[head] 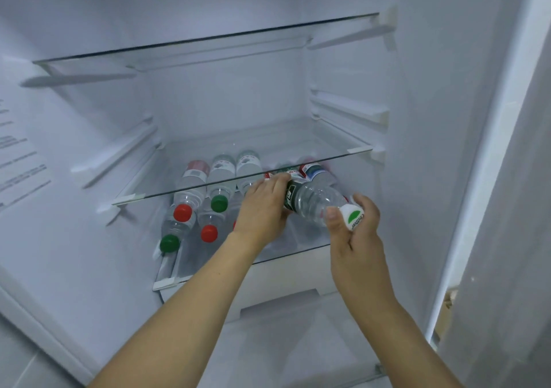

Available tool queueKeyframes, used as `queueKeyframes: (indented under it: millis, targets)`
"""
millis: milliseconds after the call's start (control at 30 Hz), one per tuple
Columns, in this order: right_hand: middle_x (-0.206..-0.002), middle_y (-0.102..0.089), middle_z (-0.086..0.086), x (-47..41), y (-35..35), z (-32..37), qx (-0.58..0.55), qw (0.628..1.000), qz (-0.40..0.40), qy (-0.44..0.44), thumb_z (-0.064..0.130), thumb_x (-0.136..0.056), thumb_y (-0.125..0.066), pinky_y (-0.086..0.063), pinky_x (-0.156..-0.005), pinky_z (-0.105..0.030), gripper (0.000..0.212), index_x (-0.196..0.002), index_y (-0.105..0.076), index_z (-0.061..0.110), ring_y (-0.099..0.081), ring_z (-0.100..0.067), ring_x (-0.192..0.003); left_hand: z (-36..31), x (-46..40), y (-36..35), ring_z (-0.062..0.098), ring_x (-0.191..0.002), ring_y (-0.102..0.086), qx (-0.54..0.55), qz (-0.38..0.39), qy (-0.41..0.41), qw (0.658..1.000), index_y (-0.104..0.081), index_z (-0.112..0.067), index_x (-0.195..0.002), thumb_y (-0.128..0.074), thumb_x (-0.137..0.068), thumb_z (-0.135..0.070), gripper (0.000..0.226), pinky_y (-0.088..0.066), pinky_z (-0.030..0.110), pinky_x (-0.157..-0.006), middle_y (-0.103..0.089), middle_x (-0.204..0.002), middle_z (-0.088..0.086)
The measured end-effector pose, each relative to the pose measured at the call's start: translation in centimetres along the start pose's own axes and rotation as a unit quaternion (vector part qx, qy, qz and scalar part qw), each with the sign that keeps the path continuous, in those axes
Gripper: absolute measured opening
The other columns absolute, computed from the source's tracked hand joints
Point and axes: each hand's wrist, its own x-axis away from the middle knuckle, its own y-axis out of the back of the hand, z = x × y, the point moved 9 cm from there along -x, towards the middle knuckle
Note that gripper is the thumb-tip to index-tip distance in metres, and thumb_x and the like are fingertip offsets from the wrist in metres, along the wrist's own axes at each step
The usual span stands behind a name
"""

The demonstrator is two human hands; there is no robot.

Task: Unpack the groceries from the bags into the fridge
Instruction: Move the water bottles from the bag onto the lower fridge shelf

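You hold a water bottle (316, 201) on its side at the front of the fridge, between the middle glass shelf (167, 192) and the lower glass shelf (298, 250). Your left hand (265, 208) wraps round its dark green label end, fingers curled on the body; your right hand (354, 223) pinches the white cap (353, 214) between thumb and fingers.

Other bottles already lie in rows on the lower shelf, caps facing you: red caps (182, 212) and green caps (219, 202) to the left, and a red-and-blue labelled bottle (313, 171) behind the one you hold. The free space looks to be at the right front.

To seat this one well, keep it level and parallel to its neighbours, base first, and lower it under the middle shelf's edge without knocking the glass. Set it down snug against the bottle beside it so it cannot roll, then ease your left hand off first, steadying the cap with your right until it rests.
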Motion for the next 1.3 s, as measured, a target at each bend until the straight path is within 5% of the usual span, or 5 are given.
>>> queueKeyframes:
  millis: [200, 367, 800, 1067, 1300]
  targets:
    - [-0.105, -0.060, 0.003, -0.8, -1.0, -0.3, 0.001, 1.000, 0.019, 0.012, 0.054, -0.087, -0.046, -0.041, -0.063, -0.003, 0.060, -0.136, -0.040, 0.022, -0.056, 0.002, -0.079, 0.7, -0.4, -1.1, 0.025, -0.111, -0.058, -0.008, -0.019, 0.050, 0.999, -0.043, -0.011, -0.135, -0.070, -0.071, -0.017, 0.070, -0.028, 0.034, -0.103, -0.059, -0.127, 0.003]
    - [-0.113, -0.050, 0.020, -1.2, -3.0, -1.1, 0.028, 0.997, 0.064, 0.031, 0.041, -0.093, -0.052, -0.039, -0.071, 0.003, 0.056, -0.142, -0.036, 0.021, -0.051, 0.019, -0.094, 1.2, 0.7, -1.3, 0.025, -0.132, -0.045, -0.026, -0.043, 0.037, 0.998, -0.037, -0.008, -0.143, -0.047, -0.083, -0.036, 0.067, -0.017, 0.048, -0.118, -0.048, -0.142, 0.006]
    - [-0.136, -0.049, 0.001, -5.2, -8.5, -5.5, 0.119, 0.988, 0.089, 0.046, 0.062, -0.085, -0.045, -0.050, -0.096, -0.038, 0.072, -0.145, -0.026, 0.026, -0.052, -0.014, -0.119, 3.8, 2.3, -2.5, 0.037, -0.137, -0.034, -0.032, -0.127, 0.080, 0.988, -0.040, -0.005, -0.144, -0.045, -0.094, -0.023, 0.053, -0.029, 0.053, -0.112, -0.039, -0.147, 0.015]
    - [-0.149, -0.039, -0.001, -6.7, -10.1, -4.2, 0.221, 0.964, 0.118, 0.089, 0.054, -0.093, -0.040, -0.015, -0.119, -0.048, 0.071, -0.150, -0.020, 0.018, -0.018, -0.007, -0.130, 5.6, 3.2, -2.1, 0.030, -0.142, -0.030, 0.098, -0.174, 0.164, 0.966, -0.036, -0.006, -0.144, -0.041, -0.097, -0.021, 0.049, -0.038, 0.045, -0.111, -0.037, -0.150, 0.016]
    - [-0.147, -0.042, 0.000, -8.5, -11.1, -5.3, 0.244, 0.959, 0.104, 0.103, 0.069, -0.089, -0.013, -0.014, -0.117, -0.054, 0.079, -0.148, -0.027, 0.019, -0.032, -0.021, -0.138, 6.3, 3.7, -1.7, 0.022, -0.143, -0.030, 0.191, -0.206, 0.181, 0.943, -0.041, -0.007, -0.143, -0.029, -0.101, -0.028, 0.049, -0.032, 0.035, -0.115, -0.038, -0.152, 0.009]
